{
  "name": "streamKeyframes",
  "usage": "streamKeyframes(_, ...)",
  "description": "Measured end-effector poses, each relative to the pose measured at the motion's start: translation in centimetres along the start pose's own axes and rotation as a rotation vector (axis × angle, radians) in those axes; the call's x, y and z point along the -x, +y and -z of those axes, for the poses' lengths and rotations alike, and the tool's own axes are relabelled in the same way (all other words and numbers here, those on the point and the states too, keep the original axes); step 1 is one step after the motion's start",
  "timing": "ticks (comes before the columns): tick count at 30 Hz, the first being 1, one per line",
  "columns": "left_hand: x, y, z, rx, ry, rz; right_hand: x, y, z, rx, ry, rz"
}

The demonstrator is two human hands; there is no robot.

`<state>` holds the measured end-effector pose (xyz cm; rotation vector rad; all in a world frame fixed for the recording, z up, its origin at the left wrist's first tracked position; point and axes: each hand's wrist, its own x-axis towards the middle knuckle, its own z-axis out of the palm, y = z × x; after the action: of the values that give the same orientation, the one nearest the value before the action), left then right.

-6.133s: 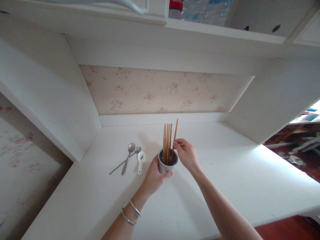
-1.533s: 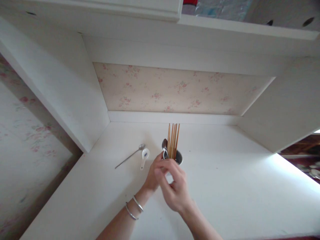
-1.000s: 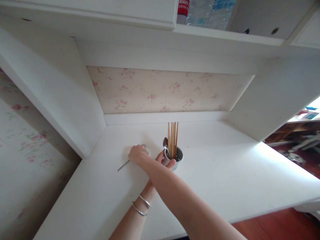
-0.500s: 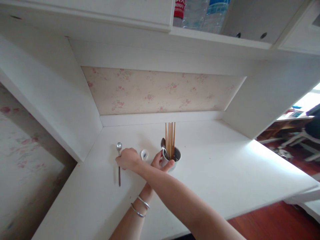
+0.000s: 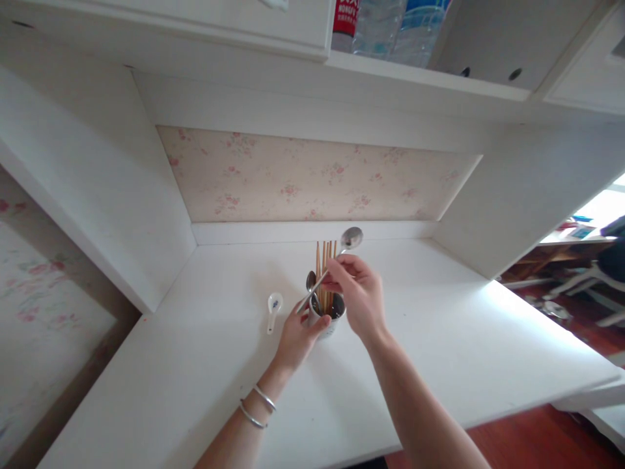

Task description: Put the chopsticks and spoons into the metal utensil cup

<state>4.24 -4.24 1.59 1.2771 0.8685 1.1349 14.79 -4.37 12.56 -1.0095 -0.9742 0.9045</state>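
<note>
My left hand point(image 5: 299, 337) is wrapped round the side of a utensil holder point(image 5: 328, 329), a light cup standing on the white tabletop. Several wooden chopsticks point(image 5: 318, 257) and a metal spoon point(image 5: 310, 280) stand upright in it. Over the holder, my right hand point(image 5: 359, 290) pinches the handle of a long metal spoon point(image 5: 352, 238). Its bowl points up and to the right, while the handle slants down left across the chopsticks toward the holder's rim; whether its end is inside the rim I cannot tell. Left of the holder lies a white ceramic spoon point(image 5: 271, 314) with a blue mark.
The white tabletop point(image 5: 430, 339) is bounded by a side panel point(image 5: 112, 169) on the left and another panel point(image 5: 517, 189) on the right. Above hangs a shelf point(image 5: 420, 75) with plastic bottles point(image 5: 378, 26) on it. A red-brown floor point(image 5: 517, 430) shows beyond the front edge.
My right hand has lifted the long metal spoon off the tabletop at the left and carried it right, over the holder. My left hand keeps its hold on the holder.
</note>
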Motion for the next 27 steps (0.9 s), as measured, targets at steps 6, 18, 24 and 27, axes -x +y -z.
streamKeyframes(6,-0.1,-0.3,-0.3,0.074,-0.035,-0.007,-1.7,1.5,5.4,0.004,0.187,-0.045)
streamKeyframes(18,-0.5,-1.4,-0.1,-0.026,0.0,-0.053,0.0,8.5,5.5,0.249,0.157,-0.03)
streamKeyframes(24,-0.6,-1.4,-0.1,-0.021,0.021,-0.027,-0.4,9.0,6.0,0.194,0.193,-0.054)
streamKeyframes(27,-0.6,-1.4,-0.1,-0.013,0.009,-0.016,-0.6,8.6,6.2,0.218,0.196,-0.038)
